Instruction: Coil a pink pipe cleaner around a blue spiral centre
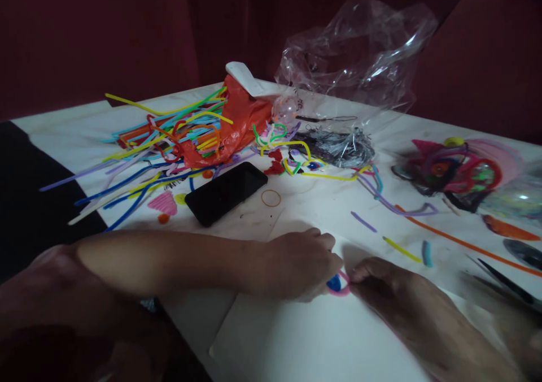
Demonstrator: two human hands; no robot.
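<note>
Between my two hands is a small eye-shaped piece with a blue and white middle and a pink rim, held just over the white paper. My left hand comes in from the left with curled fingers and grips the piece's left side, hiding part of it. From the right, my right hand pinches the pink rim between thumb and finger. Short cut pieces of pipe cleaner, one purple, one yellow and one blue, lie beyond my right hand.
A black phone and a rubber band lie beyond my left hand. Colourful pipe cleaners spill from an orange-red bag. A clear plastic bag stands behind. Dark scissors and a long orange pipe cleaner are at right.
</note>
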